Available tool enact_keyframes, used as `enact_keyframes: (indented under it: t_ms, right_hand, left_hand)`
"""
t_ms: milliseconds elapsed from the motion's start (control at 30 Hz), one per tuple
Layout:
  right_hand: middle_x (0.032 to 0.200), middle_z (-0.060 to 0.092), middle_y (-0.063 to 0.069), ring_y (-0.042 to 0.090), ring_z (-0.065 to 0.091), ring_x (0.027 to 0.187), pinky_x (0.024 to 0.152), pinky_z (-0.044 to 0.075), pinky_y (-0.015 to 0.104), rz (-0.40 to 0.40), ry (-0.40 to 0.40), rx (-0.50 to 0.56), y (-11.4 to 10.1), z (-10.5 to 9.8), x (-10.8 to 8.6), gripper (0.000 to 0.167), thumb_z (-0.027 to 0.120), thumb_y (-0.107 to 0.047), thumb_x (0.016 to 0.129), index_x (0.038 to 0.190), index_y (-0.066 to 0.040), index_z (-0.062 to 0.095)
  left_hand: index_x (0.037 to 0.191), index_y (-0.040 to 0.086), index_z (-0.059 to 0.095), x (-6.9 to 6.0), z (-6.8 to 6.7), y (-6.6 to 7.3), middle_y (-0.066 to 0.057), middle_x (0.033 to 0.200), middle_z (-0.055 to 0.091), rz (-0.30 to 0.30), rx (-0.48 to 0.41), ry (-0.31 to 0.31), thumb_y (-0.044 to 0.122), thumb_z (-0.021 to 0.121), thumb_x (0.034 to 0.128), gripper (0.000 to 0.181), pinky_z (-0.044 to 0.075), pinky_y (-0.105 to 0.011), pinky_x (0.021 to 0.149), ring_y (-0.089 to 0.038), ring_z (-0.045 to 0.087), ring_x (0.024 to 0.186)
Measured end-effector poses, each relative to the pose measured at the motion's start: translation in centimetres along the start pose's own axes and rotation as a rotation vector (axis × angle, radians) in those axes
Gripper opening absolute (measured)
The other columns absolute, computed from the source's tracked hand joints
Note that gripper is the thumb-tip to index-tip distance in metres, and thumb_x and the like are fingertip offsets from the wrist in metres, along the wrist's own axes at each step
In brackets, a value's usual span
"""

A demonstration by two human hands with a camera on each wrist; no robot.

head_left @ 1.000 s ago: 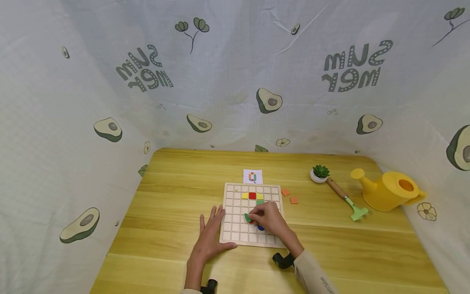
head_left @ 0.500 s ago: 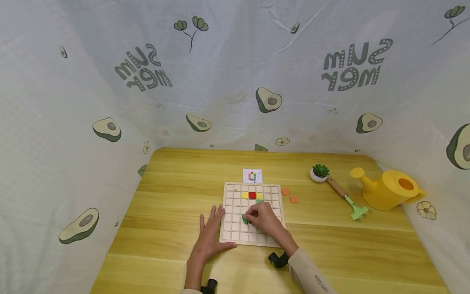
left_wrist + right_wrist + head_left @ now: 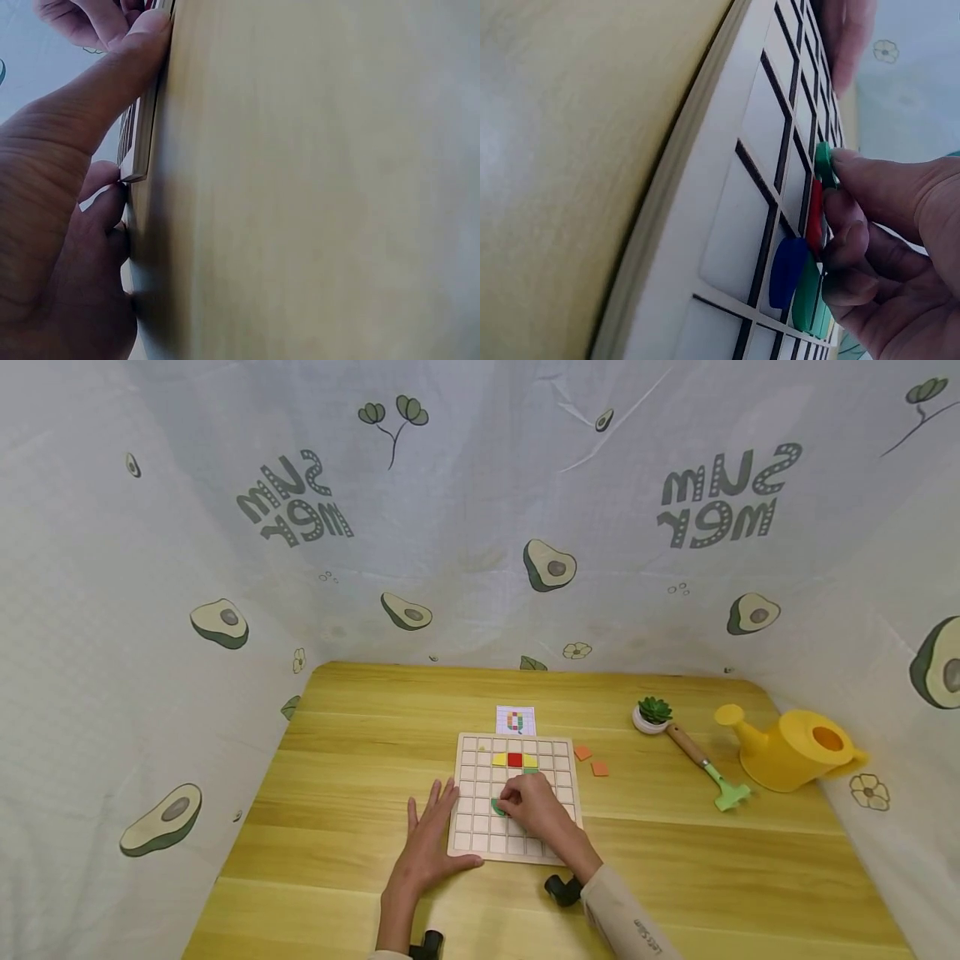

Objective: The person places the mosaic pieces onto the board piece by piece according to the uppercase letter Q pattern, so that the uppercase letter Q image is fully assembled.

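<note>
Between its thumb and fingers, my right hand (image 3: 542,812) pinches a green curved piece (image 3: 824,163) over a cell of the wooden grid board (image 3: 480,844). My left hand (image 3: 429,853) rests at the board's left side, thumb at the front edge and fingers spread straight. In the head view, a red tile (image 3: 515,760) sits between a yellow piece (image 3: 499,760) and another yellow piece (image 3: 531,761). The right wrist view shows a red tile (image 3: 815,217), a blue rounded piece (image 3: 787,271) and green tiles (image 3: 806,296) near the pinching fingers; the right hand hides these from the head camera.
Behind the board lies a printed pattern card (image 3: 515,720). Two orange tiles, one nearer (image 3: 600,769) and one farther (image 3: 582,752), lie right of it. A potted succulent (image 3: 653,714), a small green rake (image 3: 726,789) and a yellow watering can (image 3: 795,750) stand or lie farther right.
My right hand has moved a little to the left with the green curved piece, which has come down closer to the board. The left hand has stayed in place.
</note>
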State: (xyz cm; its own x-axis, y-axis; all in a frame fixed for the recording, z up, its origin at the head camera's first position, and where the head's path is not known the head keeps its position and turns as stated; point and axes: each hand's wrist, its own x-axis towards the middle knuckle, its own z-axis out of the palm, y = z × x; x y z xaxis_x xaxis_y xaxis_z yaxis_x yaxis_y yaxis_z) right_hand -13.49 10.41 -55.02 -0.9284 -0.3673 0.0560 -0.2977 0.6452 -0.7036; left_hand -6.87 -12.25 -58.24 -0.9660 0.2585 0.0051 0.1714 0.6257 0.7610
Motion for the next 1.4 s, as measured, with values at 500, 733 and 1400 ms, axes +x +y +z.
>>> enact_keyframes:
  t_ms: [500,733,1400]
  right_hand:
    - [0.069,0.064,-0.008,0.002,0.052,0.064,0.060,0.049,0.020,-0.022,0.025,-0.072,-0.2,-0.3,-0.5,0.009,0.088,-0.008,0.089,0.086,-0.004,0.081]
    - [0.072,0.060,-0.010,0.005,0.050,0.066,0.059,0.046,0.021,0.009,0.076,-0.070,1.0,-1.3,-1.2,0.010,0.089,-0.011,0.089,0.093,-0.006,0.082]
    - [0.095,0.069,0.011,0.018,0.058,0.077,0.064,0.050,0.027,0.110,0.220,-0.153,7.2,-7.7,-2.8,0.022,0.086,-0.009,0.092,0.108,0.004,0.079]
  left_hand:
    - [0.166,0.000,0.036,-0.1,0.1,-0.1,-0.013,0.178,0.027,0.002,-0.007,0.003,0.032,0.102,0.0723,0.119,-0.011,-0.068,0.130,-0.037,0.011,0.167]
    - [0.166,0.000,0.036,-0.1,0.1,0.0,-0.013,0.178,0.027,-0.001,-0.003,0.003,0.031,0.102,0.0715,0.119,-0.011,-0.067,0.130,-0.036,0.011,0.167]
    - [0.167,0.001,0.035,0.0,0.0,0.1,-0.011,0.178,0.026,-0.012,0.001,0.007,0.031,0.102,0.0712,0.121,-0.012,-0.067,0.131,-0.036,0.010,0.167]
